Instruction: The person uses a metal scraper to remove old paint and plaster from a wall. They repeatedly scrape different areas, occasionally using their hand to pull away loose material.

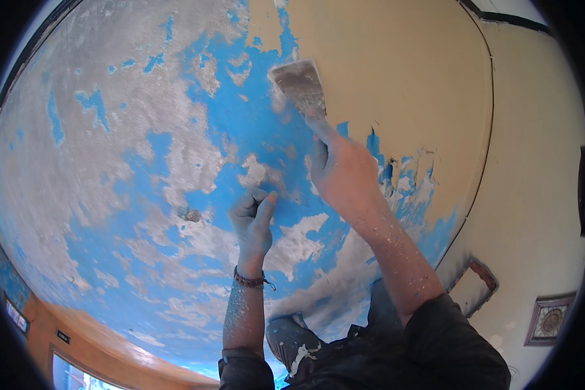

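Observation:
My right hand [348,170] is wrapped round a putty knife [300,84], its index finger stretched along toward the broad, dusty blade. The blade lies over the wall where blue paint [234,101] meets beige paint [396,65]; whether it touches cannot be told. The handle is hidden in my grip. Lower and to the left, my left hand [253,218] is curled into a loose fist with the thumb against the fingers, and nothing shows in it. Dust coats its fingers, and a braided bracelet [248,279] circles the wrist. Paint flecks cover both forearms.
Bare grey plaster [123,45] spreads across the left of the wall, with a small hole [188,214] in it. Torn paint flakes [390,170] stand out right of my right hand. A recessed opening [474,286] and a framed ornament [550,320] are at the lower right.

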A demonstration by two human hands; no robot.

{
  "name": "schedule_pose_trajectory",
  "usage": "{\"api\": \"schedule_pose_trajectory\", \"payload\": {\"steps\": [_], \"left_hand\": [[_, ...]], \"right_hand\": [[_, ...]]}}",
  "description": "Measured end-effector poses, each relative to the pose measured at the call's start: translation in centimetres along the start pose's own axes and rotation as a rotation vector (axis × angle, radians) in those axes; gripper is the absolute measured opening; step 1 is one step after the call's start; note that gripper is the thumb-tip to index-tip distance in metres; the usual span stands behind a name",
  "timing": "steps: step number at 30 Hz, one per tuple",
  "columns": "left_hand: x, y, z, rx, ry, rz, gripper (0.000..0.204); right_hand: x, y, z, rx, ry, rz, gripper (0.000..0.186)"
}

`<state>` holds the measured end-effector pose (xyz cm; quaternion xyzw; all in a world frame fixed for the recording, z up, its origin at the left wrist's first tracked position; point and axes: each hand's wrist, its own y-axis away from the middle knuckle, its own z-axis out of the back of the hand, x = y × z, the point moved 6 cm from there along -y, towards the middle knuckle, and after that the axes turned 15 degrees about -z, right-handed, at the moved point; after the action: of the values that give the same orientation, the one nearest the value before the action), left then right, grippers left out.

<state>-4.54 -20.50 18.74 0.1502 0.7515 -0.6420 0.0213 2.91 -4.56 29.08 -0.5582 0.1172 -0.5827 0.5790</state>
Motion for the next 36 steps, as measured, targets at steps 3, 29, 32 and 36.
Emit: {"api": "schedule_pose_trajectory", "payload": {"steps": [3, 29, 32, 36], "left_hand": [[0.0, -0.2, -0.4, 0.009, 0.028, -0.026, 0.022], [-0.2, -0.3, -0.3, 0.006, -0.025, -0.039, 0.024], [0.0, -0.1, -0.2, 0.013, -0.006, -0.037, 0.025], [0.0, -0.4, -0.1, 0.012, 0.019, -0.026, 0.026]], "right_hand": [[0.9, -2.6, 1.2, -0.119, 0.068, 0.07, 0.028], [2.5, -3.7, 2.2, -0.053, -0.007, -0.01, 0.035], [1.7, -3.7, 1.6, -0.075, 0.039, 0.015, 0.035], [5.5, -7.7, 4.1, 0.011, 0.092, 0.033, 0.031]]}}
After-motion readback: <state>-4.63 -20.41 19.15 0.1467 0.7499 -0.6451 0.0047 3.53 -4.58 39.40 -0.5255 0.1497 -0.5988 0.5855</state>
